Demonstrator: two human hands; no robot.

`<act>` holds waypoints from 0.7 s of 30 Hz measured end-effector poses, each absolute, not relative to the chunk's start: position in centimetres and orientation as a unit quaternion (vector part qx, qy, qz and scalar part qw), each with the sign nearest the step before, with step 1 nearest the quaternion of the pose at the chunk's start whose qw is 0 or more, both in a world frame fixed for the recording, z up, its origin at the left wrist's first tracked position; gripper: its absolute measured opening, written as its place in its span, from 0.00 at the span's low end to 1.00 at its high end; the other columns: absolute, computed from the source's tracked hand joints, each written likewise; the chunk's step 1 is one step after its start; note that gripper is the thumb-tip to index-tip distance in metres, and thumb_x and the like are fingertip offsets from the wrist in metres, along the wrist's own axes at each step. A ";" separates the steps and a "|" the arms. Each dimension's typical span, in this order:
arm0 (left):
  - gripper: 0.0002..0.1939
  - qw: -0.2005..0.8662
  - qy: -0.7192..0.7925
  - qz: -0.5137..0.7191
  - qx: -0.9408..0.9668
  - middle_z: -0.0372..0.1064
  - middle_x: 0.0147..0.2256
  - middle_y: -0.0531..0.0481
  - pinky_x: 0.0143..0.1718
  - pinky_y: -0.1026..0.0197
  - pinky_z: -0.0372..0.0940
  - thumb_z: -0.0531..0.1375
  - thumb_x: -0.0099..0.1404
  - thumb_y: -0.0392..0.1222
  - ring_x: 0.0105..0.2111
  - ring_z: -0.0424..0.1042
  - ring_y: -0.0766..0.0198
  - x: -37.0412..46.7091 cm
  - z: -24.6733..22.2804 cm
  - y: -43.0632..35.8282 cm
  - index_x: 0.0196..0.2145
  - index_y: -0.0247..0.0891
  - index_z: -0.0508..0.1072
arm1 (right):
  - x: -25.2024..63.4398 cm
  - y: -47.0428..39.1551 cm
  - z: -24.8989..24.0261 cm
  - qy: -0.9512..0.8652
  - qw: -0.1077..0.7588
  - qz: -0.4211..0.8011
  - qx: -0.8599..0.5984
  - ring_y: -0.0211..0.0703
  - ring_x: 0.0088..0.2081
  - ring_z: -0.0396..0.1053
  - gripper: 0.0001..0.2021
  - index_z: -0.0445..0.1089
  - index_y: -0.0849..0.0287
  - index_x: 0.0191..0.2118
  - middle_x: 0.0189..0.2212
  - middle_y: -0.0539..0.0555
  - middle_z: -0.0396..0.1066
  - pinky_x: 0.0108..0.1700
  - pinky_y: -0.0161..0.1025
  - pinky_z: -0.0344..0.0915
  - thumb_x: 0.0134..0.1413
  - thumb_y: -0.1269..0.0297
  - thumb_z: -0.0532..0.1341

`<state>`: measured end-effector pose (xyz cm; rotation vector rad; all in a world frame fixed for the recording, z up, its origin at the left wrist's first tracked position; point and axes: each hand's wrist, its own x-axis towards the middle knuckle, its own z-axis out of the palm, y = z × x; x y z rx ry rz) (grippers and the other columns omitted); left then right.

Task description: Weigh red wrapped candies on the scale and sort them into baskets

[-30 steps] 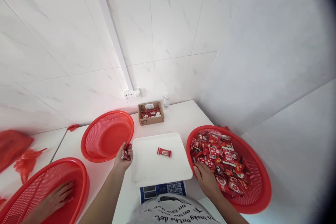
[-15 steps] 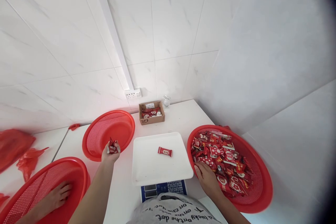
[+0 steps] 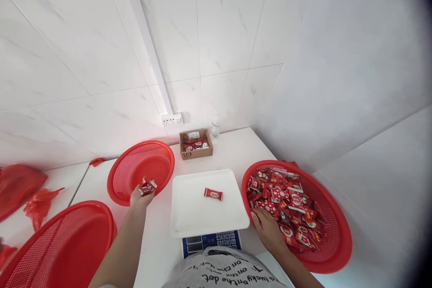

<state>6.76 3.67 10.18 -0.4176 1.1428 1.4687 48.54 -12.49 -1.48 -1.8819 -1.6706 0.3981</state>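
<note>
My left hand (image 3: 140, 195) holds a few red wrapped candies (image 3: 147, 187), palm up, over the near rim of a round red basket (image 3: 116, 180). My right hand (image 3: 266, 229) is closed round the left rim of a larger red basket (image 3: 340, 234) on the right. That basket holds a heap of red wrapped candies (image 3: 286, 207). Between my hands, one red wrapped candy (image 3: 213, 194) lies on the white tray (image 3: 202, 220) of a scale, whose blue keypad (image 3: 227, 238) shows below.
Behind the tray stands a cardboard box (image 3: 196, 155) with red packets, beside a clear plastic item (image 3: 215, 129). Another red basket (image 3: 97, 209) is at the lower left. Red plastic bags (image 3: 40, 202) lie at the far left. A tiled wall with a socket (image 3: 172, 119) closes off the back.
Another person's hand has left the lower-left basket. The candies in my left hand have shifted and lie flatter on the fingers. My right hand stays at the basket rim.
</note>
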 end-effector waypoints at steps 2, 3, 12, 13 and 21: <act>0.16 0.576 0.492 0.629 -0.175 0.66 0.26 0.50 0.26 0.60 0.71 0.43 0.66 0.33 0.26 0.72 0.64 6.6 10.3 3.8 0.46 0.36 0.66 | 48.6 -12.5 -1.5 -0.626 0.292 0.150 -0.707 0.50 0.44 0.68 0.22 0.72 0.58 0.39 0.40 0.60 0.73 0.49 0.49 0.64 0.59 0.51 0.45; 0.16 0.575 0.493 0.629 -0.174 0.66 0.27 0.50 0.26 0.60 0.70 0.44 0.65 0.33 0.26 0.72 0.64 6.5 10.3 3.9 0.47 0.36 0.65 | 48.6 -12.5 -1.5 -0.626 0.290 0.151 -0.708 0.51 0.44 0.68 0.22 0.72 0.58 0.39 0.40 0.60 0.73 0.49 0.49 0.64 0.59 0.51 0.45; 0.19 0.578 0.486 0.630 -0.179 0.67 0.34 0.42 0.27 0.57 0.73 0.42 0.69 0.41 0.33 0.72 0.58 6.9 10.8 3.8 0.53 0.34 0.59 | 48.6 -12.5 -1.5 -0.627 0.286 0.159 -0.707 0.50 0.44 0.69 0.22 0.72 0.59 0.39 0.40 0.60 0.74 0.49 0.49 0.63 0.59 0.52 0.45; 0.19 0.580 0.484 0.630 -0.180 0.67 0.35 0.41 0.28 0.56 0.73 0.42 0.69 0.42 0.35 0.72 0.57 7.0 10.9 3.7 0.54 0.34 0.58 | 48.6 -12.5 -1.5 -0.628 0.284 0.161 -0.707 0.50 0.44 0.68 0.22 0.72 0.59 0.39 0.40 0.60 0.73 0.49 0.49 0.63 0.59 0.52 0.45; 0.19 0.576 0.488 0.632 -0.173 0.65 0.39 0.41 0.31 0.58 0.74 0.42 0.69 0.42 0.37 0.71 0.59 7.0 10.9 3.7 0.55 0.35 0.57 | 48.6 -12.5 -1.5 -0.626 0.274 0.159 -0.713 0.50 0.45 0.68 0.23 0.72 0.60 0.40 0.40 0.61 0.73 0.50 0.49 0.62 0.59 0.52 0.45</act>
